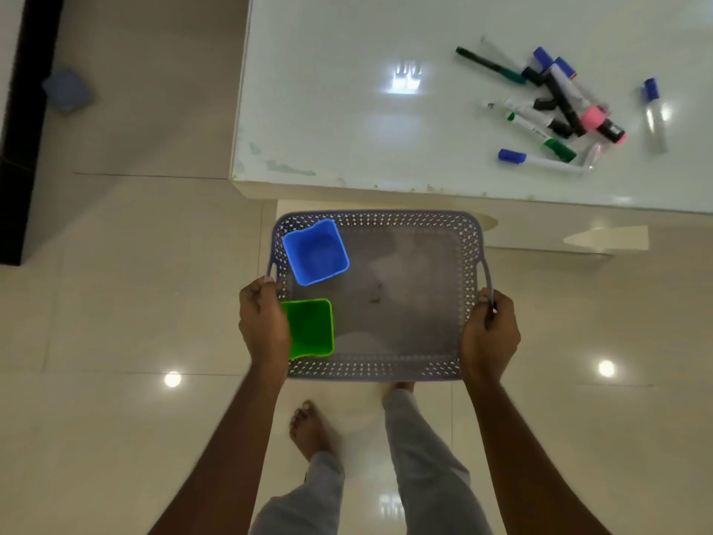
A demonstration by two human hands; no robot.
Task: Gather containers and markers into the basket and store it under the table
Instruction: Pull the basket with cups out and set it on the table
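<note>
In the head view, the basket is at the lower centre of the frame, carried above the floor just in front of the surface. The left hand grasps its left handle and the right hand grasps its right handle. A blue container and a green container stand inside, along the left wall. The markers lie in a heap at the upper right, on the surface. I think the basket should stay level, so the containers do not slide, and be set down near the markers.
</note>
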